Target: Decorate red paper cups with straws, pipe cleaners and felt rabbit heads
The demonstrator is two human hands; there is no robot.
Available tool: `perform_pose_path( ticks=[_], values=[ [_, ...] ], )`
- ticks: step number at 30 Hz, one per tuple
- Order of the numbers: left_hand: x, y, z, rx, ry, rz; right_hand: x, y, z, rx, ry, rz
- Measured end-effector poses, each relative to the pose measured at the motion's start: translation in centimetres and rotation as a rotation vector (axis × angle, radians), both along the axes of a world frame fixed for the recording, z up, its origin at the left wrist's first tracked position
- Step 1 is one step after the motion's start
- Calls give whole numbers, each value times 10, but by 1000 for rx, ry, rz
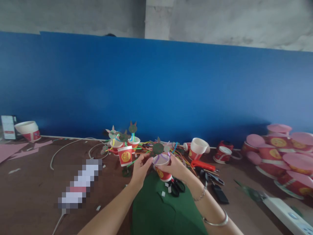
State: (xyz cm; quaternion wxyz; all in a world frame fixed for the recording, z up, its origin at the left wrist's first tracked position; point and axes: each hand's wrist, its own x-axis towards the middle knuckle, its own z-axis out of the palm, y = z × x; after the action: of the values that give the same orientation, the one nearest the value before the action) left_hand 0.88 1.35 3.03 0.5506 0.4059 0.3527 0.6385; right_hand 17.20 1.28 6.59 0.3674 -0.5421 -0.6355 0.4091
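Just above the green paper (146, 209) in front of me is a red and white paper cup (164, 177). A dark green paper cut-out (157, 148) with pointed ears stands at its rim, above purple strips (161, 160). My right hand (177, 168) is closed round the cup's right side, the thumb across its front. My left hand (141, 170) is closed with its fingertips at the left of the rim; what lies between them is partly hidden. Black-handled scissors (177, 187) lie beneath the cup. Left of my hands stands another red cup (126, 157).
Cups with eared cut-outs (133, 128) and coloured strips lie behind my hands. Right are a stack of white cups (198, 147), a red-handled tool (204, 165), a black box cutter (219, 193), a power strip (286, 212) and pink-topped cups (278, 142). A blue partition (156, 88) stands behind.
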Motion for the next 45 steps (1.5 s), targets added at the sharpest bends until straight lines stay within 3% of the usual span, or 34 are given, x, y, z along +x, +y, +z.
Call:
perform_pose_path(
  ticks=[3,7,11,16,24,33,42,45],
  values=[
    [2,2,-2,-28,6,23,1,0,-4,39,-121,-15],
    [2,3,-7,-36,45,37,0,-3,-5,50,-67,41],
    [1,2,-9,-43,73,10,0,-4,-6,-39,38,125],
    [2,-1,-4,-71,54,-33,2,-4,-5,-120,2,111],
    [1,-3,7,-171,-99,-162,-1,-9,4,70,-145,27],
    [-1,0,3,-237,-86,-153,-7,-17,9,128,-137,62],
    [0,1,3,-227,-48,-142,-10,-14,13,249,-217,237],
    [-2,3,1,-211,-59,-128,-12,-13,13,212,-212,192]
  ],
)
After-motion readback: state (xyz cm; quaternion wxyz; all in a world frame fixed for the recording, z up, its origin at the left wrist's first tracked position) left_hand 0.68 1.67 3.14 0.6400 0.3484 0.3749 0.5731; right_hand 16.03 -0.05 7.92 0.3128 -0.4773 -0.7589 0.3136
